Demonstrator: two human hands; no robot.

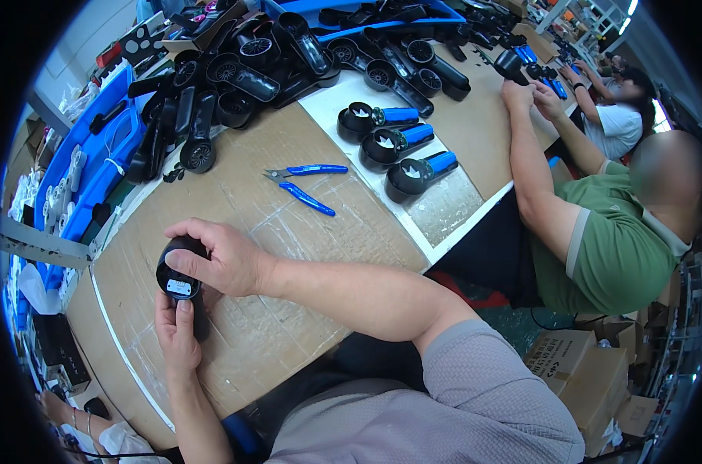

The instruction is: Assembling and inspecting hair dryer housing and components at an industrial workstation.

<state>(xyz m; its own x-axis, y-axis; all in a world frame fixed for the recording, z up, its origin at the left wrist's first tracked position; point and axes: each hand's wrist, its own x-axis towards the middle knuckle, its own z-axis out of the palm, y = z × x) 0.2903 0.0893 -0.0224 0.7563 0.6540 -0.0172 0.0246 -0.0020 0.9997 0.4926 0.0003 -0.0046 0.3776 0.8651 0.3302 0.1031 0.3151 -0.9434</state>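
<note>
A black plastic housing [182, 244] with a round head and a handle is held between both my hands over the cardboard-covered table. My left hand [178, 334] grips its handle from below, thumb up along the front beside a small pale label. Over the round head curls my right hand [231, 261], its thumb laid across the front. Beyond that hand lie blue-handled side cutters [317, 169] with their jaws apart. Farther right, three black round-headed units [406, 176] with blue handle parts lie in a row on a white board.
Black housings [246, 80] are heaped along the far side. A blue bin [72, 232] with white parts stands at the left, near a pale metal bar [43, 244]. Another blue tray [436, 11] is at the back. A co-worker in a green shirt [610, 251] works at right, above cartons [590, 379].
</note>
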